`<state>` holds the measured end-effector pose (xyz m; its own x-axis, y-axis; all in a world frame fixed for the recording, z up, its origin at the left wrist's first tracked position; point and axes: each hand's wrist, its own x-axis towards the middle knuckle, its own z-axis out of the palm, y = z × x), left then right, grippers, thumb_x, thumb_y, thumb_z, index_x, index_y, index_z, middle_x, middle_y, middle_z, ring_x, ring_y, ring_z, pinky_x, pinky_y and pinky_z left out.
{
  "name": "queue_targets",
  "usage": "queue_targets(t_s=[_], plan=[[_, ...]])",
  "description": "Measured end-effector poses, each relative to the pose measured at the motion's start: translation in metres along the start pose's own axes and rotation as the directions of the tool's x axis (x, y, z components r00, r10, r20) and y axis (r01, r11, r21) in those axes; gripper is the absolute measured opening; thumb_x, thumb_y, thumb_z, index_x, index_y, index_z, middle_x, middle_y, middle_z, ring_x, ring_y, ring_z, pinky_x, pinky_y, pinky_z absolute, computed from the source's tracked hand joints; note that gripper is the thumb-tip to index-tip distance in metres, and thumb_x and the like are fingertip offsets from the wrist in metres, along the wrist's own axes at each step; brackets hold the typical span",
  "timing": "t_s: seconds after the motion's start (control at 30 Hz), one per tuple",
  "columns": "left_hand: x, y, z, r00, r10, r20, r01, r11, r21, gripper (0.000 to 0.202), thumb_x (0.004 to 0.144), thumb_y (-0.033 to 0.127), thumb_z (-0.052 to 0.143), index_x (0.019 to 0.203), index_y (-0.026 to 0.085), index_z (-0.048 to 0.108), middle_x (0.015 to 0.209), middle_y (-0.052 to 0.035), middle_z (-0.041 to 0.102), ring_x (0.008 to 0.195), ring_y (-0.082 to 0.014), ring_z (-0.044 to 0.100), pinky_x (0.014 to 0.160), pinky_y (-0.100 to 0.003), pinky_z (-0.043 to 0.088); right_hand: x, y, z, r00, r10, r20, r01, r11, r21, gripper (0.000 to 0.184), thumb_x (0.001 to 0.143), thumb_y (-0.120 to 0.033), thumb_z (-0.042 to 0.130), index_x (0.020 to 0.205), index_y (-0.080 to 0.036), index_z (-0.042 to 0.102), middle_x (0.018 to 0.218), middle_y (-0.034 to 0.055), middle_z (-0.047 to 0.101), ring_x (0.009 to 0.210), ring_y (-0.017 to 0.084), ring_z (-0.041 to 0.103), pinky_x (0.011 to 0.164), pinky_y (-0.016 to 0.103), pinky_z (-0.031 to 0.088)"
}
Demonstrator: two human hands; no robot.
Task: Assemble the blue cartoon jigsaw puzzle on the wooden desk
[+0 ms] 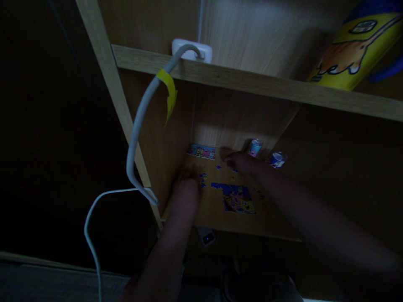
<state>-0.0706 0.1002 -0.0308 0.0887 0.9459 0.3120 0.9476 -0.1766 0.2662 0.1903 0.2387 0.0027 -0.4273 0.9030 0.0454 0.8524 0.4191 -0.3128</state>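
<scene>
A partly assembled jigsaw puzzle (pixel 238 198) with yellow and pink cartoon figures lies on the desk surface. Beside a small cluster of puzzle pieces (pixel 203 180), my left hand (pixel 188 184) rests low over the wood; its fingers are lost in shadow. Farther back, my right hand (pixel 236 161) reaches in with bent fingers close to the surface, and anything in them is too dark to make out. Between the hands lie a loose blue puzzle piece (pixel 218 167) and a yellowish puzzle piece (pixel 232 178). More loose pieces (pixel 260 193) sit under my right forearm.
A cartoon picture strip (pixel 202 152) lies by the back wall. Two small cans (pixel 255 147) (pixel 277 159) stand behind my right arm. Above runs a shelf (pixel 220 74) bearing a yellow-blue mug (pixel 355 46) and a white socket block (pixel 192 49) with a hanging grey cable (pixel 138 121).
</scene>
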Motion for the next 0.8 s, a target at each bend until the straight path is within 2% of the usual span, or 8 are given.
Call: queue_targets(t_s=[0.1,0.23,0.4,0.53,0.6,0.63,0.7,0.8], plan=[[-0.001,0.0,-0.001,1.0,0.0,-0.019,0.0,1.0,-0.018,0.025,0.1,0.012,0.054,0.108,0.016,0.078,0.113,-0.0153,0.074,0.107,-0.0307,0.067,0.099,-0.044,0.052,0.0,-0.003,-0.002,0.995,-0.089,0.054,0.089,0.996,-0.007,0.022,0.088,-0.016,0.063,0.101,-0.013,0.082,0.102,0.0102,0.081,0.091,0.022,0.074,0.086,0.032,0.055],[-0.002,0.001,-0.002,0.998,0.046,-0.03,-0.048,0.997,-0.055,0.025,0.098,0.012,0.058,0.113,0.019,0.077,0.12,-0.0128,0.073,0.112,-0.0289,0.066,0.101,-0.042,0.051,0.003,-0.014,0.0,0.981,-0.176,0.077,0.177,0.984,-0.008,0.023,0.088,-0.016,0.067,0.105,-0.014,0.082,0.116,0.0127,0.08,0.107,0.024,0.073,0.098,0.032,0.051],[-0.002,0.005,0.002,0.971,0.236,-0.037,-0.239,0.962,-0.135,0.03,0.1,0.013,0.058,0.124,0.022,0.075,0.133,-0.0094,0.072,0.124,-0.0266,0.062,0.111,-0.041,0.047,0.005,-0.045,0.016,0.949,-0.304,0.082,0.303,0.953,0.017,0.023,0.091,-0.015,0.065,0.104,-0.017,0.083,0.112,0.0086,0.082,0.105,0.022,0.073,0.097,0.031,0.052],[-0.003,0.006,0.005,0.977,0.211,-0.012,-0.211,0.97,-0.119,0.031,0.102,0.014,0.056,0.126,0.02,0.073,0.131,-0.01,0.072,0.121,-0.0259,0.064,0.111,-0.04,0.048,0.007,-0.068,0.023,0.917,-0.375,0.137,0.374,0.927,0.032,0.02,0.092,-0.018,0.068,0.105,-0.019,0.084,0.109,0.0058,0.083,0.102,0.02,0.074,0.095,0.029,0.052],[-0.003,0.005,0.005,0.986,0.164,-0.004,-0.164,0.982,-0.092,0.031,0.102,0.014,0.054,0.125,0.02,0.074,0.127,-0.0115,0.073,0.118,-0.0267,0.065,0.109,-0.041,0.049,0.008,-0.071,0.016,0.922,-0.354,0.155,0.356,0.934,0.017,0.019,0.093,-0.019,0.07,0.105,-0.021,0.084,0.11,0.0036,0.083,0.102,0.019,0.075,0.095,0.027,0.052],[-0.004,0.004,0.004,0.991,0.131,-0.003,-0.131,0.989,-0.073,0.032,0.102,0.013,0.053,0.125,0.018,0.074,0.127,-0.013,0.073,0.118,-0.028,0.065,0.107,-0.042,0.05,0.008,-0.069,0.01,0.942,-0.298,0.154,0.304,0.953,-0.014,0.019,0.093,-0.018,0.069,0.104,-0.022,0.084,0.111,0.0026,0.083,0.102,0.018,0.075,0.095,0.027,0.052],[-0.004,0.002,0.003,0.998,0.054,-0.01,-0.054,0.998,-0.032,0.036,0.1,0.01,0.05,0.127,0.014,0.072,0.13,-0.0175,0.072,0.12,-0.0316,0.064,0.106,-0.046,0.05,0.006,-0.06,-0.004,0.972,-0.212,0.103,0.22,0.973,-0.068,0.019,0.092,-0.014,0.069,0.102,-0.02,0.084,0.116,0.0064,0.082,0.108,0.02,0.074,0.098,0.029,0.051],[-0.003,0.001,0.003,1.0,-0.013,-0.017,0.013,1.0,0.006,0.045,0.097,0.003,0.046,0.136,0.006,0.068,0.137,-0.0244,0.067,0.127,-0.0352,0.062,0.111,-0.05,0.048,-0.006,-0.043,-0.02,0.999,-0.015,0.037,0.02,0.989,-0.149,0.008,0.087,-0.013,0.076,0.089,-0.018,0.083,0.103,0.0091,0.082,0.104,0.026,0.074,0.093,0.031,0.053]])
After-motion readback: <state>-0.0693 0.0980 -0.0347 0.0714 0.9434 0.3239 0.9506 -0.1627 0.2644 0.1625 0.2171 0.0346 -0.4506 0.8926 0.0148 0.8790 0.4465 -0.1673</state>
